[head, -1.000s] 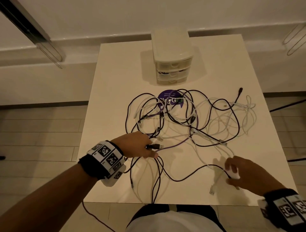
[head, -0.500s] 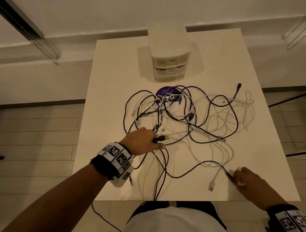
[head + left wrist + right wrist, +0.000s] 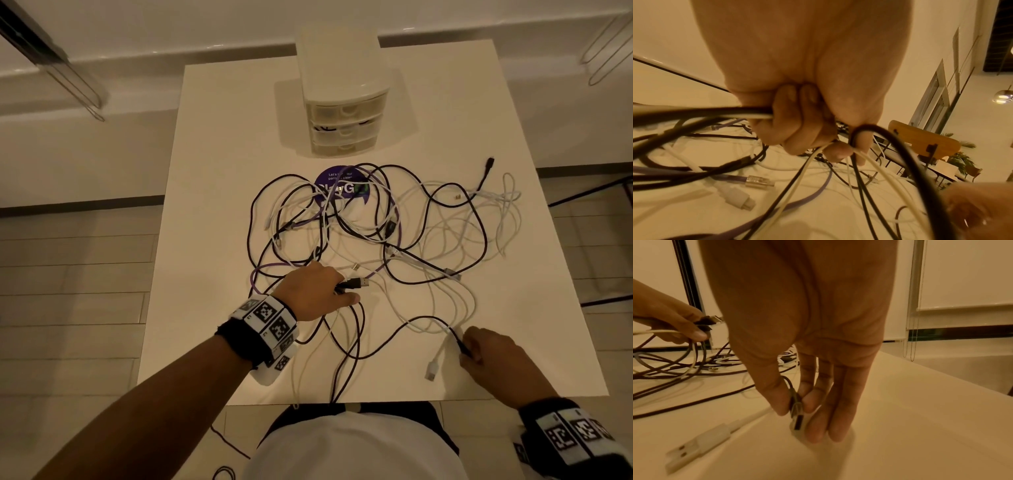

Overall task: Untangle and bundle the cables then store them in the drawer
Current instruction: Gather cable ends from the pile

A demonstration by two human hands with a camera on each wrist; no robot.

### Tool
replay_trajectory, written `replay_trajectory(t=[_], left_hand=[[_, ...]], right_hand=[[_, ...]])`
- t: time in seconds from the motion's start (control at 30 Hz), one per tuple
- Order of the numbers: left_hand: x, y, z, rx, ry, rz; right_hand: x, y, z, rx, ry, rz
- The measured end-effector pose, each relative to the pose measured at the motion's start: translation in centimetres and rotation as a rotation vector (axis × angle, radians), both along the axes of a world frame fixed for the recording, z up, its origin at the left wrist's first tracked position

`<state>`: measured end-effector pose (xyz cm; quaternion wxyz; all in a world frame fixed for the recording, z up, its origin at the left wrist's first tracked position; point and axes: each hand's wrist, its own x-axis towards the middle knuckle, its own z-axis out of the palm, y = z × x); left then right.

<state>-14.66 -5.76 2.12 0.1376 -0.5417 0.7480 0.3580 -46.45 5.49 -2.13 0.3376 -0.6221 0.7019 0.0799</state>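
A tangle of black, white and purple cables [image 3: 376, 222] lies spread over the middle of the white table [image 3: 222, 137]. My left hand [image 3: 346, 291] sits at the tangle's near-left side. Its fingers [image 3: 797, 126] are curled round a black and a white cable, and a black USB plug [image 3: 354, 283] sticks out of the fist. My right hand [image 3: 467, 349] is near the table's front right. Its thumb and forefinger pinch the dark plug [image 3: 796, 408] at the end of a black cable. The small drawer unit [image 3: 342, 102] stands at the back, all drawers shut.
A white USB plug [image 3: 432, 370] lies loose just left of my right hand, close to the front edge. A round purple sticker [image 3: 342, 185] shows under the cables in front of the drawers. Some cables hang over the table's near edge.
My right hand slid toward the front right of the table and pinched the end of the black cable. The left hand kept its grip and barely moved.
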Motion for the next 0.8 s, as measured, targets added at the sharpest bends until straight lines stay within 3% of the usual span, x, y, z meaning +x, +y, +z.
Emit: replay_trajectory(t=[0.07, 0.13, 0.27, 0.4, 0.5, 0.6, 0.67, 0.73, 0.8], left_hand=[[-0.2, 0.2, -0.4, -0.033, -0.017, -0.003], [-0.5, 0.6, -0.5, -0.072, -0.007, 0.013], [-0.9, 0.9, 0.5, -0.134, 0.13, 0.162], [0.1, -0.3, 3.4, -0.128, 0.296, 0.308], [1.2, -1.1, 5.4, -0.132, 0.369, 0.335], [1.9, -1.3, 6.1, -0.112, 0.425, 0.371], [2.2, -1.1, 6.1, -0.061, 0.466, 0.438], [2.2, -0.7, 6.1, 0.043, 0.588, 0.589], [1.7, -0.6, 6.8, 0.201, 0.823, 0.781]], right_hand=[[0.6, -0.3, 0.8, -0.056, 0.006, 0.001], [1.2, -0.8, 2.6, -0.244, -0.028, 0.011], [4.3, -3.6, 9.2, -0.642, -0.347, -0.083], [6.7, -7.1, 14.4, -0.801, -0.514, -0.217], [4.9, -8.5, 16.0, -0.666, -0.606, -0.399], [0.8, -8.1, 16.1, -0.549, -0.489, -0.397], [-0.4, -7.6, 16.0, -0.526, -0.501, -0.43], [1.3, -7.7, 16.3, -0.568, -0.623, -0.461], [4.8, -8.4, 15.8, -0.528, -0.816, -0.435]])
